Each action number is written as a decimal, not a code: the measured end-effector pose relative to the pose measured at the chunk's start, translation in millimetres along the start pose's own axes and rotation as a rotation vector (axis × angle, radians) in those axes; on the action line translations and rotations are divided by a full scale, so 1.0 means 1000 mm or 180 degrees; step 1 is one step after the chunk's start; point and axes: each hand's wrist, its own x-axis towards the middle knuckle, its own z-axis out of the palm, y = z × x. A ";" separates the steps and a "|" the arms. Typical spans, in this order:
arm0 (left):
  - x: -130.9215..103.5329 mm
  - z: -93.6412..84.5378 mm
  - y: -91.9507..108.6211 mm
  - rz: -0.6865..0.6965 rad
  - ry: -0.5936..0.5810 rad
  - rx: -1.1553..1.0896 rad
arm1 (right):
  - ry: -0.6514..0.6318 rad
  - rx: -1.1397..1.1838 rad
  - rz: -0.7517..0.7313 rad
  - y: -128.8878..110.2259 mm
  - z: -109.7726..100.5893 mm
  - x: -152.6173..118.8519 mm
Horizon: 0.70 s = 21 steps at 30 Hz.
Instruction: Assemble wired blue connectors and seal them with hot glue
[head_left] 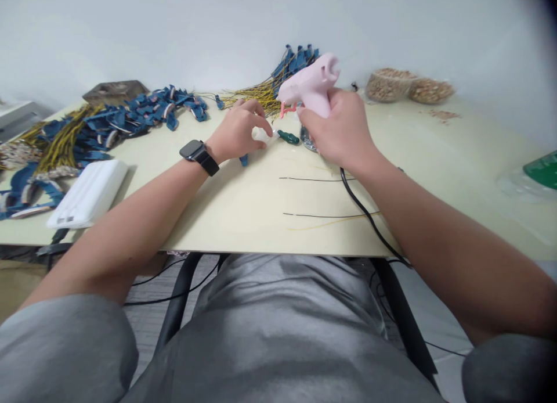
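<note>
Pink glue gun (pixel 307 85) gripped in right hand (pixel 342 127), above counter (pixel 235 217). Left hand (pixel 236 127) curled near dark green piece (pixel 288 137), grip unclear. Blue pieces (pixel 143 114) piled left; black wires (pixel 322 216) lie loose. Looks midway.

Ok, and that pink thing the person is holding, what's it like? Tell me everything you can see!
The pink tool looks like a glue gun, in smooth pale plastic. Its body slants up to the right, where the end is notched. A small coral-red piece sits under its left end. The right hand grips the handle, hiding most of it, and seems to hold the tool above the table. A black cord shows below the hand, probably the tool's own.
</note>
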 end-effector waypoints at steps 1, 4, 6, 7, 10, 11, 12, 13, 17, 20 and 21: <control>0.000 0.000 0.000 -0.0006 -0.0016 0.0019 | -0.0005 -0.0012 -0.0002 -0.001 0.000 0.000; -0.001 -0.001 0.001 0.0018 -0.0034 0.0107 | -0.0016 -0.0014 0.0024 -0.001 0.000 0.000; -0.001 -0.001 0.001 0.0054 -0.0026 0.0164 | -0.0036 0.0027 0.0009 0.001 0.000 -0.001; -0.001 -0.001 0.001 0.0064 -0.0027 0.0185 | -0.0052 0.0055 -0.0016 0.002 0.000 -0.001; -0.001 -0.002 0.001 0.0064 -0.0053 0.0214 | -0.0049 0.0129 -0.0074 0.005 -0.001 -0.002; -0.001 -0.002 0.001 0.0065 -0.0062 0.0216 | -0.0037 0.0141 -0.0074 0.005 0.000 -0.002; -0.001 -0.002 0.000 0.0072 -0.0068 0.0217 | -0.0015 0.0157 -0.0071 0.005 0.000 -0.002; -0.001 -0.002 0.000 0.0083 -0.0071 0.0218 | -0.0004 0.0172 -0.0079 0.005 0.000 -0.002; -0.001 -0.001 -0.002 0.0103 -0.0050 0.0247 | 0.0088 0.0152 -0.0098 0.001 0.001 -0.002; -0.001 -0.003 0.001 0.0099 -0.0054 0.0270 | 0.0065 0.0103 -0.0016 -0.001 0.000 -0.003; -0.001 -0.005 0.004 0.0088 -0.0086 0.0286 | 0.0046 0.0095 0.0002 -0.001 0.000 -0.003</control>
